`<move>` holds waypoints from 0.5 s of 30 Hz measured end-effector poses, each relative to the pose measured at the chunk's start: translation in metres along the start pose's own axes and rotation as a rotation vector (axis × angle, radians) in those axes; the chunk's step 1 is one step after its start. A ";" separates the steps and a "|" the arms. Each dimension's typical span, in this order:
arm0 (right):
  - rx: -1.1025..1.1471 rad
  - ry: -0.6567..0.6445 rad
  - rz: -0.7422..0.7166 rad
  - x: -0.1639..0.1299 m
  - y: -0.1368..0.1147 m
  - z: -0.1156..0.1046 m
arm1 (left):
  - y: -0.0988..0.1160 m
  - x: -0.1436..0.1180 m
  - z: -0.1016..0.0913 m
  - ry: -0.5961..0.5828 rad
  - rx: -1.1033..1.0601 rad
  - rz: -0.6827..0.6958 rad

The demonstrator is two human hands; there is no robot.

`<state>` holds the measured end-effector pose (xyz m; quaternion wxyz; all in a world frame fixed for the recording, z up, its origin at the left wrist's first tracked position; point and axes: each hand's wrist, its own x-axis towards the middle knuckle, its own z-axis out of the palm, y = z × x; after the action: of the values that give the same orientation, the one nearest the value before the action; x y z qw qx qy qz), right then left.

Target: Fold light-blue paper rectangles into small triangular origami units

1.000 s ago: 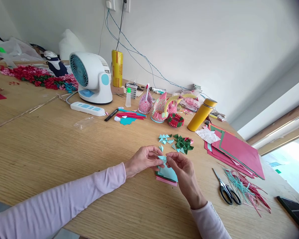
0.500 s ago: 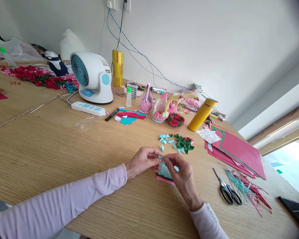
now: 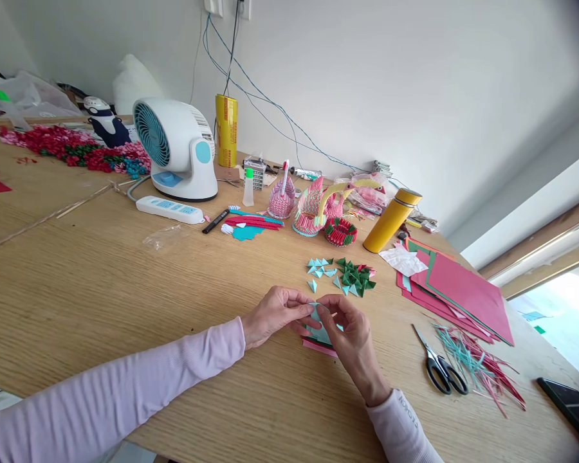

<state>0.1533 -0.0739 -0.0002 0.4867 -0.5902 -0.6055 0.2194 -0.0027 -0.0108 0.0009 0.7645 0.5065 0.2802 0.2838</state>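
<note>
Head view: left hand (image 3: 276, 314) and right hand (image 3: 351, 334) close together at the near middle of the counter (image 3: 101, 289), fingertips pinched from both sides on a small light-blue paper piece (image 3: 315, 311), held just above a short stack of cut paper slips (image 3: 321, 339). Best kept that way for a clean fold, judging by the grip: edges lined up, crease pressed between thumb and forefinger, wrists low over the stack.

Far off to the left of the hands, a heap of red and pink folded pieces (image 3: 77, 151); then a white fan (image 3: 176, 149), a power strip (image 3: 170, 209), a yellow roll (image 3: 226, 130). Straight beyond the hands, paper swans (image 3: 313, 207) and loose blue and green triangles (image 3: 342, 275), near but apart. To the right, a yellow flask (image 3: 390, 221), red sheets (image 3: 456, 289), scissors (image 3: 439, 368) beside paper trimmings (image 3: 477, 370). Nothing in the way; only the triangles lie close enough to be brushed.
</note>
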 end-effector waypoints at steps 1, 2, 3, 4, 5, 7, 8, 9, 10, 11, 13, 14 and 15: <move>0.005 -0.002 0.002 0.000 0.000 0.000 | 0.000 0.000 0.000 -0.007 -0.001 0.000; 0.013 -0.001 0.007 0.000 0.000 0.000 | 0.001 -0.001 0.001 -0.015 -0.006 -0.001; 0.023 -0.001 0.011 0.000 0.001 0.000 | 0.001 -0.001 0.001 -0.023 -0.015 -0.002; 0.033 -0.002 0.014 0.000 0.001 0.000 | 0.002 -0.001 0.001 -0.031 -0.027 -0.003; 0.042 -0.003 0.014 0.000 0.001 -0.001 | 0.002 -0.001 0.001 -0.039 -0.040 -0.006; 0.053 0.002 0.008 0.000 0.002 -0.001 | 0.003 -0.001 0.001 -0.056 -0.064 -0.010; 0.055 0.006 0.004 0.000 0.003 -0.001 | 0.003 0.000 0.001 -0.065 -0.069 -0.012; 0.056 0.010 0.000 0.000 0.003 -0.001 | 0.003 0.000 0.001 -0.070 -0.070 -0.013; 0.057 0.013 -0.002 0.000 0.003 0.000 | 0.003 0.000 0.000 -0.072 -0.066 -0.011; 0.059 0.014 -0.003 0.000 0.003 0.000 | 0.003 0.000 0.000 -0.072 -0.059 -0.006; 0.067 0.006 0.003 0.000 0.003 -0.001 | 0.002 0.001 0.000 -0.070 -0.045 0.007; 0.074 0.001 0.009 0.000 0.003 -0.001 | 0.002 0.001 0.000 -0.069 -0.039 0.012; 0.082 -0.007 0.015 0.000 0.002 -0.001 | 0.002 0.000 0.000 -0.068 -0.033 0.014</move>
<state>0.1556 -0.0735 -0.0015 0.5065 -0.5737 -0.5933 0.2497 -0.0031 -0.0096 0.0029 0.7799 0.5051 0.2455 0.2765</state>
